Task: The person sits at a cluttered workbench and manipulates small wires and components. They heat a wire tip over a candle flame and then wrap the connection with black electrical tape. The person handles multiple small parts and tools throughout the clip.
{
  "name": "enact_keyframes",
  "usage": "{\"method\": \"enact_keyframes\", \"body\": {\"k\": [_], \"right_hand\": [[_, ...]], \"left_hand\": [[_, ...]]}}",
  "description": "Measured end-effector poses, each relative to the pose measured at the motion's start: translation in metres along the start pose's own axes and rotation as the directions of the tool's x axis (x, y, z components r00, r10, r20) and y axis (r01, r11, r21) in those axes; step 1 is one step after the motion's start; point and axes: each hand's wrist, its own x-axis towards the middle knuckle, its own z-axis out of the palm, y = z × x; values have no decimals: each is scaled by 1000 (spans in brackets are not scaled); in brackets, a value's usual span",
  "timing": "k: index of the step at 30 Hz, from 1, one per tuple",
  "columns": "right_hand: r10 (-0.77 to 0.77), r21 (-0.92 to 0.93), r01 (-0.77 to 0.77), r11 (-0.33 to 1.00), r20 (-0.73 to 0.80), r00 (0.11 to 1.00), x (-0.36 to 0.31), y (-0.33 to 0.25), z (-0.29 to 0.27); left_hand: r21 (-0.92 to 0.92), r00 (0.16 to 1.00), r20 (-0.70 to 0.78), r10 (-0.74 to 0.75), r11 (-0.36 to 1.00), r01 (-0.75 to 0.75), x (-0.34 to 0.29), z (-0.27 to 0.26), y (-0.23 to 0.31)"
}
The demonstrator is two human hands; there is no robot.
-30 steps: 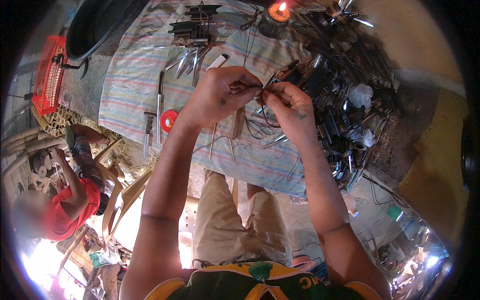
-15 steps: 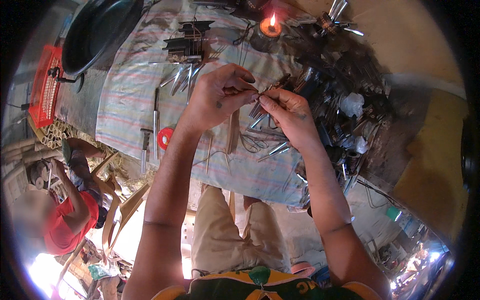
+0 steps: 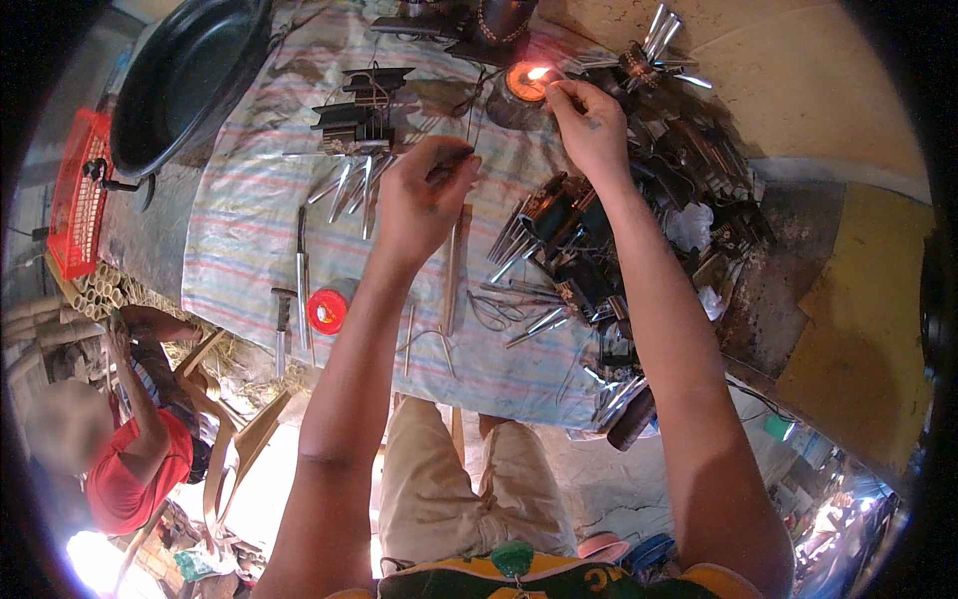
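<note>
My right hand reaches to a small flame lamp at the far side of the table. Its thumb and fingertips are pinched together right beside the flame; whatever they hold is too small to make out. Nearer to me, my left hand hovers over the striped cloth, fingers curled in and thumb close to the fingertips. Whether anything lies in it is hidden. Left of that hand stands a bundle of dark pieces with shiny metal rods. More dark pieces with metal rods are heaped by my right forearm.
Scissors, a flat wooden stick, a red round container and a dark-handled knife lie on the cloth. A black basin and red basket stand far left. A person in red sits lower left.
My hands were together over the cloth, fingertips touching. They have come apart: the right has moved up and away to the flame, while the left has stayed near its place, slightly lower.
</note>
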Motion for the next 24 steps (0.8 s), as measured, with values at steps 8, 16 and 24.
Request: {"method": "enact_keyframes", "body": {"k": [8, 16, 24], "right_hand": [[-8, -75, 5, 997, -41, 999, 12, 20, 12], [50, -102, -53, 993, -26, 998, 13, 14, 9], [85, -57, -86, 995, -13, 996, 15, 12, 11]], "left_hand": [[-60, 998, 28, -52, 997, 54, -17, -14, -13], [-77, 997, 31, -75, 994, 78, -19, -20, -14], [-65, 997, 49, -57, 996, 60, -18, -20, -14]]}}
